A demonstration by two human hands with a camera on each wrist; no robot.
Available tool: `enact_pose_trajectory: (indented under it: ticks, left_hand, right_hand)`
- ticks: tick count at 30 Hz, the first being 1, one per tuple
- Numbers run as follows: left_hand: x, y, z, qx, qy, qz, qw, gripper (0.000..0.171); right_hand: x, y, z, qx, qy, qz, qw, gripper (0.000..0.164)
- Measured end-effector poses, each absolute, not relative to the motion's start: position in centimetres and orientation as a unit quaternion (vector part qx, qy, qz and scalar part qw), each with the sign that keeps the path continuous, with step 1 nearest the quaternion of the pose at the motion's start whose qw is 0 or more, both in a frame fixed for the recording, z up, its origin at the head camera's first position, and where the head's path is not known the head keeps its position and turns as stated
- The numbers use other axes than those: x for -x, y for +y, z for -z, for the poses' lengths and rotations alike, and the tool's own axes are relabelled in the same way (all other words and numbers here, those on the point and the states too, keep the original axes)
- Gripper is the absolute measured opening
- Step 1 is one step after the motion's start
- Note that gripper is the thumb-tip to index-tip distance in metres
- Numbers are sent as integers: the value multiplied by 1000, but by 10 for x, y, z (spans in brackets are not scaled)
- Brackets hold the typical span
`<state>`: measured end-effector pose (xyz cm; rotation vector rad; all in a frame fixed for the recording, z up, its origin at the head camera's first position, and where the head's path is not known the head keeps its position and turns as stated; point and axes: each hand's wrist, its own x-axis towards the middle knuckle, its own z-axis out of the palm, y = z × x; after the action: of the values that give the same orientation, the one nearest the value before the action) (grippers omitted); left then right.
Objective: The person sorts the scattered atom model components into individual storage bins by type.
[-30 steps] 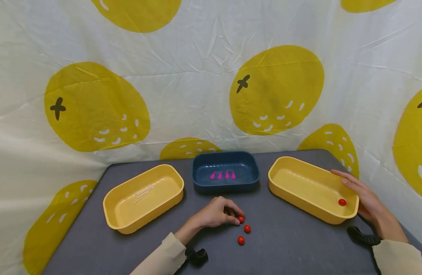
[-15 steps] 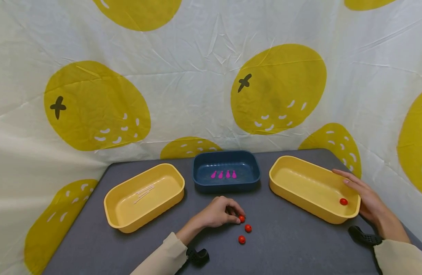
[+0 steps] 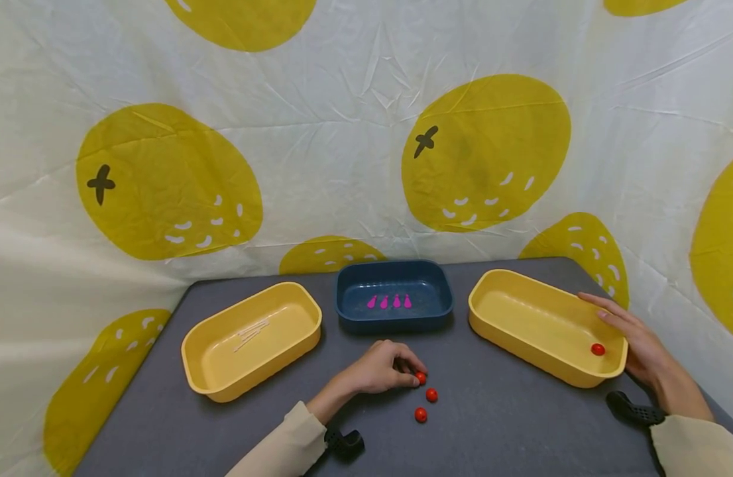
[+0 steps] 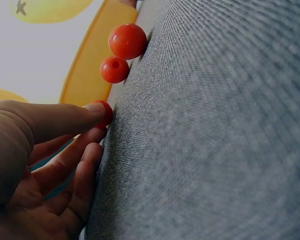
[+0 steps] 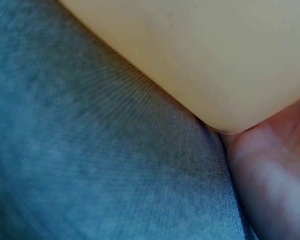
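My left hand pinches a red bead between thumb and fingertips, low at the dark cloth. In the left wrist view the thumb covers part of this bead. Two more red beads lie close by: a nearer one and another beside the pinched one. One of them shows a hole. At the right, my right hand rests along the outer end of a yellow tray, its straight fingers at the rim. A single red bead sits inside that tray near the hand.
A second yellow tray at the left holds several thin pale sticks. Between the yellow trays, farther back, a dark blue tray holds several small magenta pieces. A patterned curtain hangs behind the table.
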<state>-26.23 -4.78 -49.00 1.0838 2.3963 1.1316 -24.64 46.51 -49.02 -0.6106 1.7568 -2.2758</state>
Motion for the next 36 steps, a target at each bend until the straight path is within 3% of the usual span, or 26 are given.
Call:
enact_pose_trajectory:
  ticks: [36]
  left_hand:
    - [261, -48, 484, -295, 748, -572, 162, 15]
  right_hand:
    - [248, 467, 491, 202, 600, 767, 107, 55]
